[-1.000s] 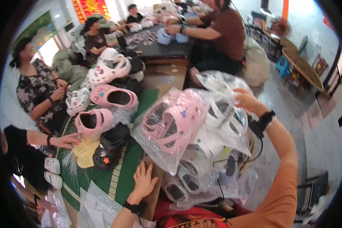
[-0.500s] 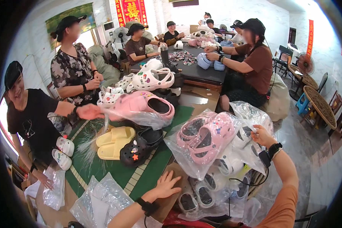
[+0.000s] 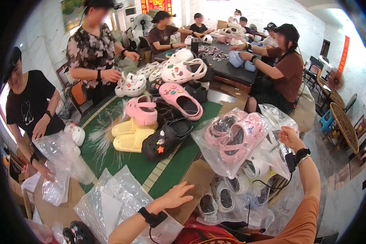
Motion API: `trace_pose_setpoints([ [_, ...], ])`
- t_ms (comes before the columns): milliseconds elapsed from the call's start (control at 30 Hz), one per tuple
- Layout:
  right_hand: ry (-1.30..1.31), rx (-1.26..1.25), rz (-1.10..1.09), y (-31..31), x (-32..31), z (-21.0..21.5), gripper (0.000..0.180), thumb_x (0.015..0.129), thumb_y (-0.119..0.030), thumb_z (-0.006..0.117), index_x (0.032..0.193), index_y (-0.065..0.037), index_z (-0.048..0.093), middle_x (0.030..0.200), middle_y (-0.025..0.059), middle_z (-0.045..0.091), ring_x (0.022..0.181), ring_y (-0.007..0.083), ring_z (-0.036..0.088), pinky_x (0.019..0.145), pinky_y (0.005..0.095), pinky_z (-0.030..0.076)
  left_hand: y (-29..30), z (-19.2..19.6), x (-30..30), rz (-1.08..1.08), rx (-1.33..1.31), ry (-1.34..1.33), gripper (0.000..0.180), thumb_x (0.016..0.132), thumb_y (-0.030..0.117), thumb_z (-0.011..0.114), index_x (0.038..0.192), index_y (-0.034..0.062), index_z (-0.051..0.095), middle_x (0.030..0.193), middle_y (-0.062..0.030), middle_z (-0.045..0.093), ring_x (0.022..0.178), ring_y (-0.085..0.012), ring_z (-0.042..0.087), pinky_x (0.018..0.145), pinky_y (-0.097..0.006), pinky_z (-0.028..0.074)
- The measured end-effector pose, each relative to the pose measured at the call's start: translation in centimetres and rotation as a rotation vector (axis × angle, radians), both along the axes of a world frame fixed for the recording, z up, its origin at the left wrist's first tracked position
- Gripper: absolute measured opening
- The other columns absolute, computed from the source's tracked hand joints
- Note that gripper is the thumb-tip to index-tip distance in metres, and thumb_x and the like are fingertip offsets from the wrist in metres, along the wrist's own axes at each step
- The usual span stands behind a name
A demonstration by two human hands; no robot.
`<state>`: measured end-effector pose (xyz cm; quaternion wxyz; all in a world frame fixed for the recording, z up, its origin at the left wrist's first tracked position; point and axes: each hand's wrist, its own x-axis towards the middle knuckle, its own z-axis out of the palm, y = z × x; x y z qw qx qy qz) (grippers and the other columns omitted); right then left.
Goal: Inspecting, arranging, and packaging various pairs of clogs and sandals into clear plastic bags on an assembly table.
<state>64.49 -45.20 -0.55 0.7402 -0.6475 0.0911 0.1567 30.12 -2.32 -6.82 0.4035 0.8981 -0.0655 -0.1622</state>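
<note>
My left hand [image 3: 175,197] is open, fingers stretched, over brown cardboard at the table's near edge; it holds nothing. Clear plastic bags [image 3: 128,191] lie beside its wrist. On the right, my right hand [image 3: 292,138] has its fingers curled in a pinch at the top edge of a clear bag holding pink clogs [image 3: 245,138]. That bag rests on a heap of bagged white clogs [image 3: 225,197]. Farther off lie black clogs [image 3: 160,143], yellow slides [image 3: 134,136] and loose pink clogs [image 3: 181,99].
White clogs with charms [image 3: 184,70] are piled on the green table [image 3: 97,156]. At left, a co-worker in black handles a clear bag [image 3: 63,148]. Other people sit around a dark table [image 3: 223,73] behind. Round woven trays [image 3: 345,126] stand at right.
The co-worker's hand has drawn back left from the pink clogs with a clear bag, leaving the clogs uncovered. My hands stay in much the same places; the view has shifted.
</note>
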Motion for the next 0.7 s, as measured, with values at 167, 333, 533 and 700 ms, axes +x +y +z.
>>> trace_pose_setpoints([
  [167,-0.068,-0.022,0.173,-1.9,1.0,-1.0,0.024,0.083,-0.022,0.057,0.104,-0.013,0.049,0.08,0.0037,0.058,0.061,0.0142,0.055,0.051,0.0289,0.047,1.0,0.5,-1.3,-0.021,-0.121,-0.127,0.052,0.085,0.032,0.049,0.126,0.0022,0.038,0.129,-0.0235,0.036,0.12,-0.0365,0.034,0.1,-0.038,0.028],
  [333,-0.183,-0.309,0.251,6.5,-5.7,6.9,0.026,0.086,-0.027,0.054,0.108,-0.014,0.05,0.084,-0.0008,0.056,0.073,0.0084,0.056,0.057,0.0215,0.045,2.2,1.4,-4.0,0.026,-0.175,-0.139,0.048,0.085,0.027,0.049,0.123,-0.0012,0.04,0.12,-0.0191,0.045,0.113,-0.0321,0.042,0.095,-0.036,0.033],
  [533,-0.339,-0.435,0.604,16.4,-16.1,15.4,0.025,0.087,-0.024,0.051,0.108,-0.011,0.05,0.087,-0.0007,0.056,0.077,0.0069,0.055,0.062,0.0199,0.044,3.9,3.3,-7.6,0.002,-0.2,-0.009,0.05,0.086,0.028,0.049,0.126,-0.0004,0.038,0.124,-0.0196,0.042,0.115,-0.0301,0.041,0.096,-0.033,0.033],
  [700,-0.395,-0.528,0.908,24.8,-22.8,17.3,0.026,0.086,-0.026,0.052,0.105,-0.007,0.052,0.086,0.0014,0.058,0.076,0.0075,0.056,0.065,0.0204,0.044,5.5,2.3,-12.7,0.071,-0.039,-0.227,0.05,0.085,0.029,0.051,0.127,0.0047,0.039,0.124,-0.0215,0.04,0.113,-0.0355,0.04,0.095,-0.04,0.033],
])
